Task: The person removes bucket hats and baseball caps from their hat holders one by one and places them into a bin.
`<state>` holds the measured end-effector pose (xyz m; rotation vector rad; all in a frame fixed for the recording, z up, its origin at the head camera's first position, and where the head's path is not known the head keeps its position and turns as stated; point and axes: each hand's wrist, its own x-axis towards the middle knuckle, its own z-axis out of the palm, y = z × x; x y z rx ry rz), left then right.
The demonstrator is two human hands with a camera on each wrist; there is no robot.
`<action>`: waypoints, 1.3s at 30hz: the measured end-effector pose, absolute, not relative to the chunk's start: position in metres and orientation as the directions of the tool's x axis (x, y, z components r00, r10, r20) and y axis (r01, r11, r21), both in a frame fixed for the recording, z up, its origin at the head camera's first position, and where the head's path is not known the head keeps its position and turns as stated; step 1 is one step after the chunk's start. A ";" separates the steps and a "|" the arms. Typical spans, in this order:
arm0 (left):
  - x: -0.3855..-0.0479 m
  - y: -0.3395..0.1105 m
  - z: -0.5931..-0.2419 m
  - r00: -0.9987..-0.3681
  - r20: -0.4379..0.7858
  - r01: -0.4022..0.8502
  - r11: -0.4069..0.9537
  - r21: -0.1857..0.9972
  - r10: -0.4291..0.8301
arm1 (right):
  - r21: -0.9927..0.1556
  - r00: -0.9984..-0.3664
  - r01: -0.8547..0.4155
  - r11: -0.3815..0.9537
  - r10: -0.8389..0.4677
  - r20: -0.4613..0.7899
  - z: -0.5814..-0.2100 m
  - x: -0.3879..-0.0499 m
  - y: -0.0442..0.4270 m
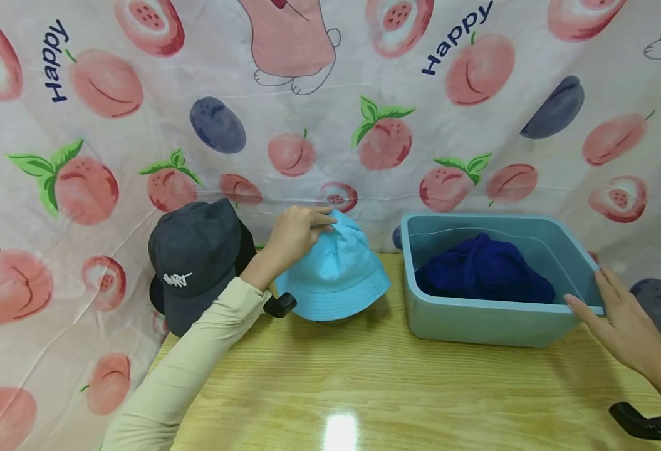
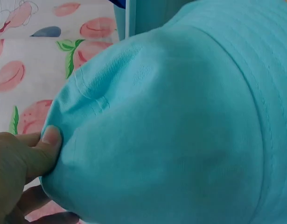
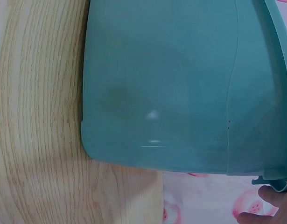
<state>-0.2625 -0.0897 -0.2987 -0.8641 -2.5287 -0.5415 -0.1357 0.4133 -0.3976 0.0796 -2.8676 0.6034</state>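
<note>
In the head view, a light blue bucket hat point(image 1: 336, 269) is at the middle back of the wooden table, crown up. My left hand point(image 1: 302, 232) pinches the top of its crown, thumb on the near side in the left wrist view; the cloth point(image 2: 171, 116) is creased there. A small brownish edge shows under the brim; what it belongs to is hidden. To the right stands a blue-green plastic bin point(image 1: 477, 322) with a dark blue cloth item point(image 1: 482, 269) inside. My right hand point(image 1: 629, 326) rests at the bin's near right corner, fingers fairly straight.
A black baseball cap point(image 1: 195, 263) with white lettering stands left of the bucket hat, behind my left forearm, overlapping another dark brim. A fruit-printed cloth point(image 1: 307, 125) hangs behind the wooden table point(image 1: 364, 382) and along its left side.
</note>
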 end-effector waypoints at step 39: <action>-0.293 -0.113 -0.292 -0.838 0.507 0.530 0.525 0.666 0.203 | -0.406 -0.965 -0.120 0.906 -0.011 0.261 -0.403 -0.135 0.414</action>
